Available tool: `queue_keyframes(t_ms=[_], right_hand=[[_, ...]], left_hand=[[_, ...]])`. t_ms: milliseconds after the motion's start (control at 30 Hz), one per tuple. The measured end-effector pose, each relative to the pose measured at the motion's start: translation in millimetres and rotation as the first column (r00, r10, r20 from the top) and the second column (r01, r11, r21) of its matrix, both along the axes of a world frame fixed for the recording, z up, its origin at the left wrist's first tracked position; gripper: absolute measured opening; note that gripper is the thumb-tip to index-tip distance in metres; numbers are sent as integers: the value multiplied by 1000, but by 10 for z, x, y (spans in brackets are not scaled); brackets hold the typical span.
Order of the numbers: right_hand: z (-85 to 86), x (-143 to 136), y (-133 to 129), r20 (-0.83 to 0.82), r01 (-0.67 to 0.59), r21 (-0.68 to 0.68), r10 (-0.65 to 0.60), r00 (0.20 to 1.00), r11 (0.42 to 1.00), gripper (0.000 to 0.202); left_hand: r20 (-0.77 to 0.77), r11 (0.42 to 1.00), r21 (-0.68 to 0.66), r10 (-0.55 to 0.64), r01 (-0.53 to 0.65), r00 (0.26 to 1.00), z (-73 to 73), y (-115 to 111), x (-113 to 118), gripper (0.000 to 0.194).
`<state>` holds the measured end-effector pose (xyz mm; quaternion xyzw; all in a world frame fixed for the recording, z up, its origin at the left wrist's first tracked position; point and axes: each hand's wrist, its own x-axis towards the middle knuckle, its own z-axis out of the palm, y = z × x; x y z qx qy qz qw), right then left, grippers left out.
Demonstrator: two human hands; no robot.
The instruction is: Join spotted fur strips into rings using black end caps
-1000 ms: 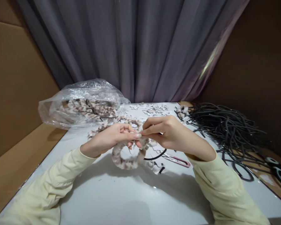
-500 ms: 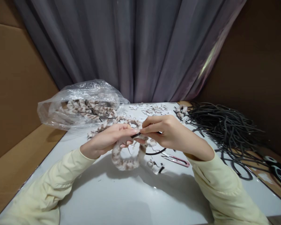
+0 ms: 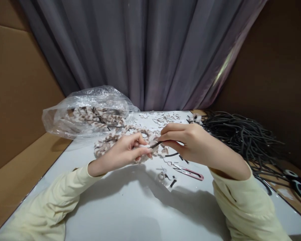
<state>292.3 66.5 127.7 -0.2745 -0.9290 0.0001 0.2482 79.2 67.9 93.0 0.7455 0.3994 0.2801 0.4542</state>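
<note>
My left hand point(image 3: 126, 149) pinches one end of a short stretch of black cord point(image 3: 156, 144) between thumb and fingers. From there the cord slants up to my right hand point(image 3: 184, 137), whose thumb and fingertips are closed on it. Just behind and below the left fingers lie white-and-brown fluffy fabric rings point(image 3: 107, 144), partly hidden by that hand. Whether the cord joins the fluffy piece under my left hand cannot be made out. Below my right hand, pink-handled thread snips point(image 3: 189, 172) rest on the white table point(image 3: 115, 207).
A clear plastic bag point(image 3: 62, 117) with fluffy pieces stands at the back left. A heap of black cords point(image 3: 240, 134) covers the right side, with black-handled scissors point(image 3: 299, 184) near the edge. Scraps point(image 3: 165, 117) litter the back. Cardboard walls point(image 3: 17, 83) and a grey curtain point(image 3: 130, 50) enclose the table.
The fluffy ring that hung below my left hand is now mostly out of sight behind it. My right hand has moved slightly right, and more cord shows between the hands.
</note>
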Motion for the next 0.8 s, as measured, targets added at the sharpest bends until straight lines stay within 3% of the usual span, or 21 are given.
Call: queue_keyframes(t_ms=[67, 133, 233, 367, 533, 600, 667, 700, 733, 800], right_hand=[[21, 12, -50, 13, 22, 59, -23, 1000, 998, 23], [36, -3, -88, 24, 29, 124, -32, 999, 992, 26], [31, -47, -72, 43, 28, 213, -38, 998, 977, 28], [-47, -82, 92, -1, 29, 268, -30, 1000, 963, 30], [-195, -131, 276, -161, -1, 204, 35, 986, 979, 28], [-259, -170, 315, -202, -19, 158, 51, 978, 987, 23], [-310, -202, 347, -216, -39, 97, 59, 975, 995, 19], [-323, -211, 359, -220, -37, 69, 51, 974, 997, 19], [-322, -213, 364, -229, -17, 48, 27, 973, 999, 21], [-274, -201, 342, -282, 69, 18, -61, 958, 997, 27]], left_hand=[[-93, 977, 208, -31, 49, 995, -30, -20, 2, 13], [-178, 916, 385, -51, 117, 983, -63, -37, 0, 10], [-224, 827, 530, -78, 189, 971, -111, -60, -3, 9], [-170, 750, 639, -77, 170, 982, -169, -96, 4, 10], [-145, 736, 655, -101, 172, 984, -193, -126, 16, 31], [-148, 703, 688, -104, 178, 983, -182, -133, 24, 26], [-109, 731, 670, -70, 125, 992, -157, -133, 38, 14], [-68, 790, 609, -36, 70, 997, -139, -124, 46, 9], [-16, 866, 499, 1, 7, 1000, -118, -108, 55, 5], [113, 985, 151, 69, -86, 991, -77, -40, 66, 5]])
